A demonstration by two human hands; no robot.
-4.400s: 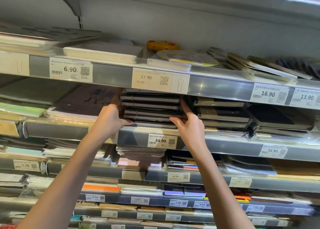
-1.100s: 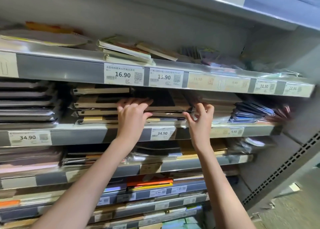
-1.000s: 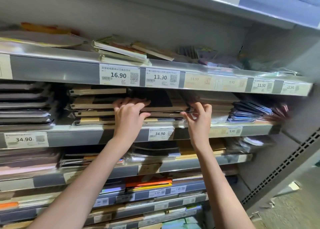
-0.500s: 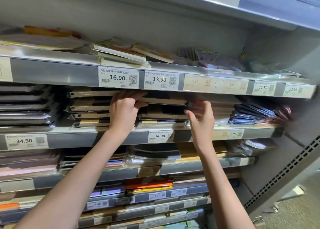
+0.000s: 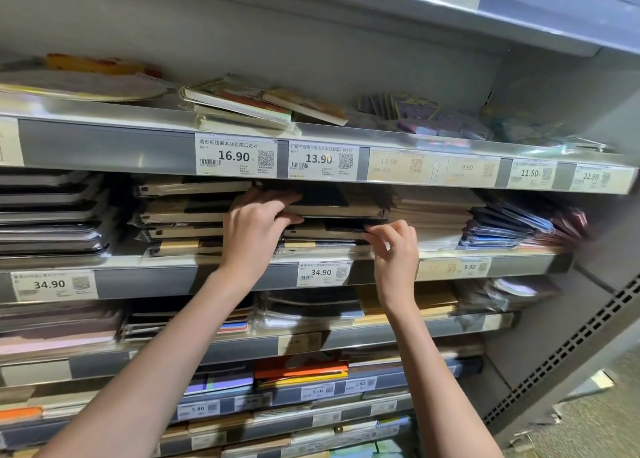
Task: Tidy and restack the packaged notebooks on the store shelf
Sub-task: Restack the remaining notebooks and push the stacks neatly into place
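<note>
A stack of dark, plastic-wrapped notebooks (image 5: 332,225) lies on the second shelf (image 5: 194,277), above the 34.90 tag. My left hand (image 5: 254,231) grips the left end of the top notebook (image 5: 336,208), fingers above it and thumb below. My right hand (image 5: 394,246) pinches the front right corner of a lower notebook (image 5: 325,232) in the same stack. A second stack of tan and black notebooks (image 5: 183,215) sits just left of my left hand.
Dark wrapped stacks (image 5: 48,212) fill the shelf's left end; brown (image 5: 433,212) and blue packets (image 5: 502,229) lie to the right. The upper shelf (image 5: 104,146) overhangs closely and carries spiral notebooks (image 5: 239,104). Lower shelves hold more stationery. A grey side panel (image 5: 571,319) closes the right.
The view and both hands shifted from the left 34.90 stack to this one further right. In the last half second my right hand dropped from the top notebook's edge to a lower notebook's corner.
</note>
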